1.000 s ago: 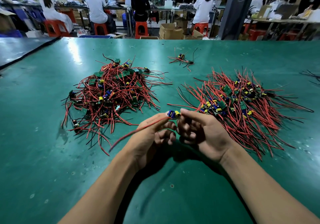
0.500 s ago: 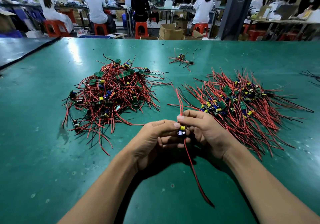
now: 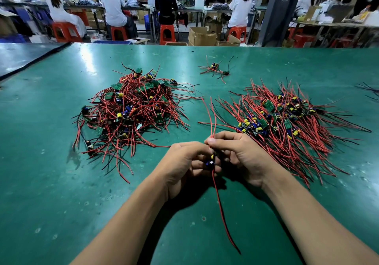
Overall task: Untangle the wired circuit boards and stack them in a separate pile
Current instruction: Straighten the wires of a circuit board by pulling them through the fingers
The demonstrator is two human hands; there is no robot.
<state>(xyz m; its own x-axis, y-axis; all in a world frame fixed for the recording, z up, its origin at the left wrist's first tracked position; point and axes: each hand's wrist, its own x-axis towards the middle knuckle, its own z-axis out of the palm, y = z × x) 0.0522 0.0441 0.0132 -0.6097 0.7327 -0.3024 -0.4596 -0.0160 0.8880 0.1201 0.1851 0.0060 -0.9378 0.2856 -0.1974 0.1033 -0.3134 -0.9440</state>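
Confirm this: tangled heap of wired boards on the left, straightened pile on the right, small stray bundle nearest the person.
One point is wrong: the head view shows the small stray bundle farther back, beyond both piles, not nearest the person. The tangled heap is on the left, the straightened pile on the right.

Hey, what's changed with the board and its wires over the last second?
The circuit board was lowered between the left hand and right hand and turned: the long red wire that trailed left now hangs toward the person, and the right hand pinches the upper wires pointing away. The tangled pile and sorted pile stayed put.
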